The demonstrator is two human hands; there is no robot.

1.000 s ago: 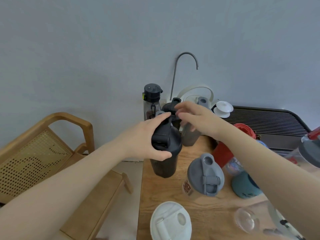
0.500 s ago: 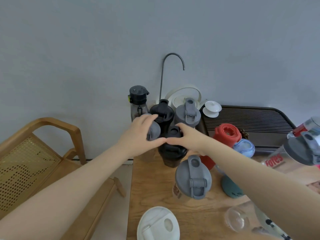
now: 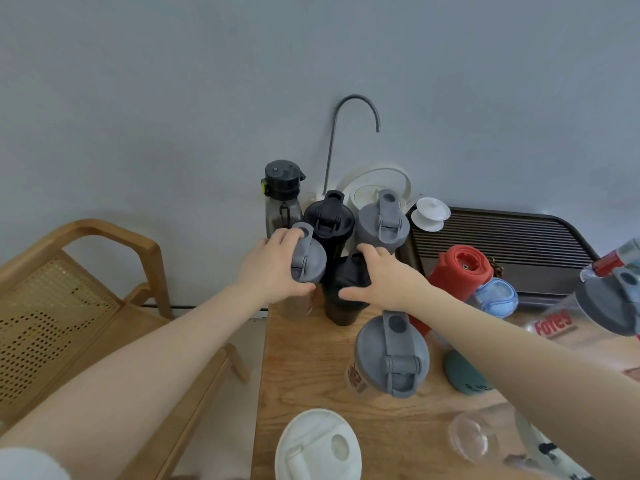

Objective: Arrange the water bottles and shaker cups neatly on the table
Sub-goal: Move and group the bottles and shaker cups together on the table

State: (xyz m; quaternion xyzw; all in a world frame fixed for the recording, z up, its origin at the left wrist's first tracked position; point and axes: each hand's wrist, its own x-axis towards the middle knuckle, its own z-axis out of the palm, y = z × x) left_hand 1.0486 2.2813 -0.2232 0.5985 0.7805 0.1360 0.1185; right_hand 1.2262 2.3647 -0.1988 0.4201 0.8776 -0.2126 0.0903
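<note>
At the far left corner of the light wooden bench [image 3: 311,372], the left hand [image 3: 273,271] has its grip curled round a translucent shaker cup with a grey flip-top lid [image 3: 306,263], fingers over the lid's far edge and thumb at its near side. Just beside it, touching or nearly so, stands a black shaker cup [image 3: 346,292]; the right hand [image 3: 384,278] grips its top, thumb in front and fingers over the back. Behind these two, against the wall, stand a smoky bottle with a black cap [image 3: 281,195], a second black shaker [image 3: 329,220] and a grey-lidded shaker [image 3: 381,226]. Nearer the camera stands another clear cup with a grey lid [image 3: 391,355], and a white-lidded cup [image 3: 318,445] sits at the bottom edge. A red bottle [image 3: 457,275] stands right of the right forearm. A wooden chair with a cane back [image 3: 69,306] stands left of the bench.
</note>
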